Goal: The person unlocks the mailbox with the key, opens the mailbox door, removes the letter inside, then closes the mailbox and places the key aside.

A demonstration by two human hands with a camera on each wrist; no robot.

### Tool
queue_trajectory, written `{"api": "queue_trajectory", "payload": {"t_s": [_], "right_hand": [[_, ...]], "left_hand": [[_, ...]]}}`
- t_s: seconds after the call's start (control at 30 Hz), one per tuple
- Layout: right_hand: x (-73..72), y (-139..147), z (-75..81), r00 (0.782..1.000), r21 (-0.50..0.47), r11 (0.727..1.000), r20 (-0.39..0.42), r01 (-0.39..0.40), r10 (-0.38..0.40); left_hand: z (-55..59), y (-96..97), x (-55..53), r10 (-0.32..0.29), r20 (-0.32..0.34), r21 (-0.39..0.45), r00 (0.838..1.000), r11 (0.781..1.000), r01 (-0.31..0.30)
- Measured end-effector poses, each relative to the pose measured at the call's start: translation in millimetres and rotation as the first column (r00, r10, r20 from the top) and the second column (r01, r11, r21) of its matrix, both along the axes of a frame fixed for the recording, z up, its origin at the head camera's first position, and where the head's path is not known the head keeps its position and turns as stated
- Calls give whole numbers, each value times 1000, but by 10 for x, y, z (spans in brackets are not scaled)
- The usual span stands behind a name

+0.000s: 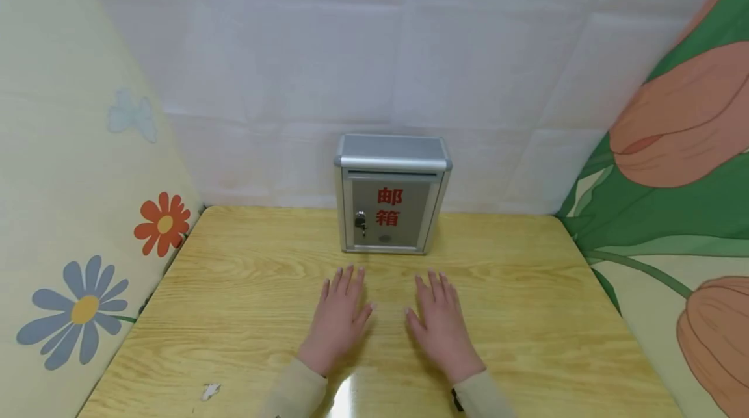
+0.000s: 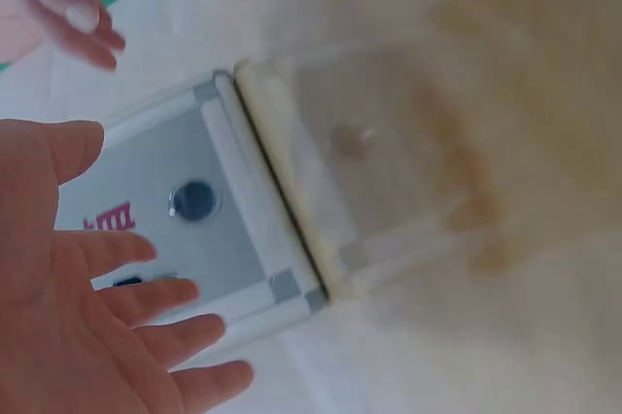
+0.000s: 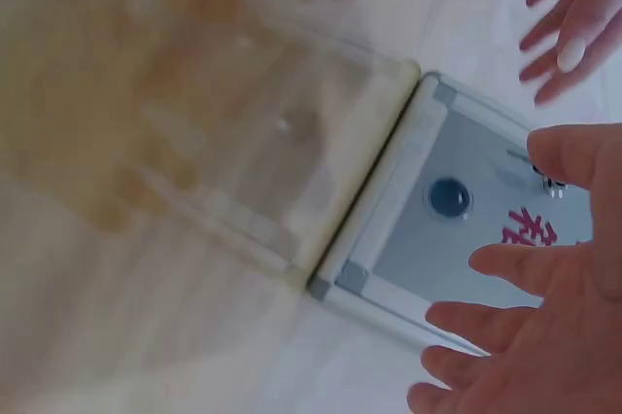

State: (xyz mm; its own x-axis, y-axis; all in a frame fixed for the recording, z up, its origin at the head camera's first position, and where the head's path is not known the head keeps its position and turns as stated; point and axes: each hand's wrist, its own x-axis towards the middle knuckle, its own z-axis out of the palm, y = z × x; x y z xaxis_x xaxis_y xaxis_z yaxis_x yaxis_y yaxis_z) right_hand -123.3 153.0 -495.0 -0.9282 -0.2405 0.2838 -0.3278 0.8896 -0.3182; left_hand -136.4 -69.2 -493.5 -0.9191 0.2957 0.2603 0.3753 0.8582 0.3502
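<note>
A grey metal mailbox point(image 1: 409, 216) with red characters and a slot near its top stands upright at the back of the table. A key hangs from the lock point(image 1: 360, 218) on the left of its front. My left hand point(image 1: 336, 324), fingers spread and holding nothing, is in front of the box's left side. The right hand point(image 1: 441, 327) mirrors it on the right, fingers straight and likewise holding nothing. In the left wrist view, the box's round dark spot point(image 2: 194, 200) shows past the fingers. The right wrist view has the mailbox point(image 3: 408, 249) partly behind the fingers.
The wood-grain table point(image 1: 234, 301) is glossy and reflects the box. Behind it hangs a creased white cloth point(image 1: 292, 67). Flower-printed cloths stand at the left point(image 1: 70, 164) and right point(image 1: 661, 210). A small pale chipped patch point(image 1: 210, 391) marks the table's front left.
</note>
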Motion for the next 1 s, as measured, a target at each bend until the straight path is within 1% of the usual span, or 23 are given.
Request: {"api": "queue_trajectory", "payload": {"t_s": [0.13,0.17,0.27,0.33,0.4,0.5,0.57,0.7,0.8,0.9,1.0], "right_hand": [[-83,118,113,1000,-20,1000,-25,-5,4],[-108,153,156,999,-29,1000,-33,-8,7],[-194,266,306,998,-43,999,-56,-2,-1],[-263,345,427,998,-39,999,-68,6,-8],[-347,414,558,996,-36,999,-82,14,-17],[-475,485,780,994,-45,999,-108,11,-16],[-550,525,941,992,-54,999,-128,4,-11],[-687,557,1234,985,-72,997,-170,-20,8],[-807,549,1401,980,-79,996,-195,-41,25],[-940,523,1536,980,-86,995,-194,-59,42],[-1060,487,1648,985,-100,993,-164,-64,47]], "left_hand": [[106,-117,-93,-1,-13,30,1000,1000,2],[144,-145,-116,1,-7,47,1000,999,-1],[258,-229,-218,20,-25,109,999,994,-17],[364,-284,-296,36,-55,159,998,987,-27],[480,-345,-396,56,-116,199,992,979,-32],[702,-441,-544,79,-183,265,980,964,-28],[850,-485,-649,99,-209,304,973,952,-32],[1126,-538,-857,113,-221,373,969,927,-23],[1304,-539,-1000,92,-230,399,969,917,7],[1454,-514,-1134,65,-226,412,972,910,35],[1575,-478,-1258,38,-214,429,976,902,59]]}}
